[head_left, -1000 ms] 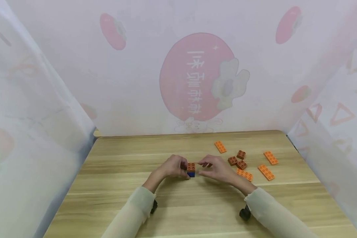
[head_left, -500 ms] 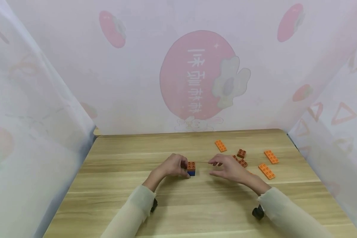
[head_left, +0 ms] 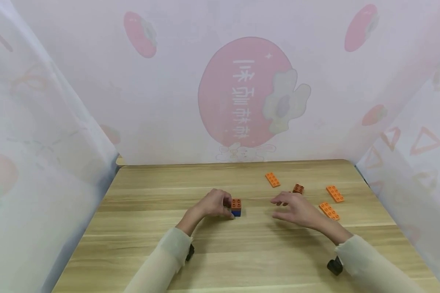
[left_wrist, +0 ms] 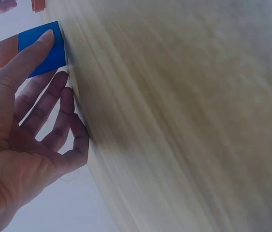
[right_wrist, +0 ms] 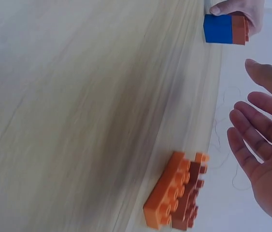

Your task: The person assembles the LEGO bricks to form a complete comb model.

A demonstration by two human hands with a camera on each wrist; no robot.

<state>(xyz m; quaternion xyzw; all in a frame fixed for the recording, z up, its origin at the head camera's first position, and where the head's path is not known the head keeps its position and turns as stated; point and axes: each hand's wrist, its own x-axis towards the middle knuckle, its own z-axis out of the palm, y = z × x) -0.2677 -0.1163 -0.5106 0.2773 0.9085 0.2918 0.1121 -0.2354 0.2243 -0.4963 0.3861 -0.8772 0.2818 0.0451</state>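
Blue building brick sits on the worktop in front of you with a four-stud brown brick stacked squarely on top, edges lined up, so the pair likely handles as one small block. Your left hand pinches it from the left: the thumb lies against the near face of the blue part and the forefinger bends toward the far side, its tip hidden, while the other fingers curl loosely beside it. Holding that low probably keeps the base from sliding or tipping, and it leaves the top studs and right side uncovered. Your right hand is well apart from the stack, thumb and fingers spread and softly curved, grasping nothing; there it seems within reach of both stack and spare pieces. A loose brown brick lies just beyond it, with three flat orange plates scattered around, studs up, which should make them easy to pick up. Your right wrist view shows an orange plate beside brown pieces, likely a fourth, screened by your hand from above.
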